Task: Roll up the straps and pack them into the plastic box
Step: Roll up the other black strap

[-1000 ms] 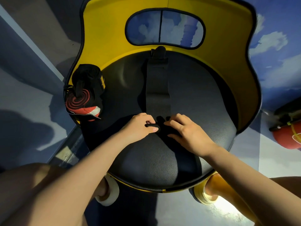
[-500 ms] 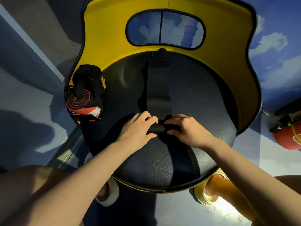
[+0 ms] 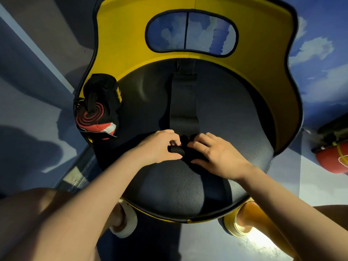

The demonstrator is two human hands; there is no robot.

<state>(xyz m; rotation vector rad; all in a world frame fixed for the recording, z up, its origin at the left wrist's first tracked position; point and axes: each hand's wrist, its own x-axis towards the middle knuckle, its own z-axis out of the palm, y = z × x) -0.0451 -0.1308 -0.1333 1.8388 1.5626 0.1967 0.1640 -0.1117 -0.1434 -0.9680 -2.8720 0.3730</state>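
Both the left hand and right hand pinch the barely started roll of the black strap, most still flat; rolled straps already fill the box

— What am I looking at on my feed?

— A long black woven strap, lying flat on the dark seat and running from twelve o'clock toward centre. Its near end is wound into a small tight roll.

— And the box?

— At nine o'clock I see a clear plastic box holding rolled straps, one red-and-black coil showing its spiral end.
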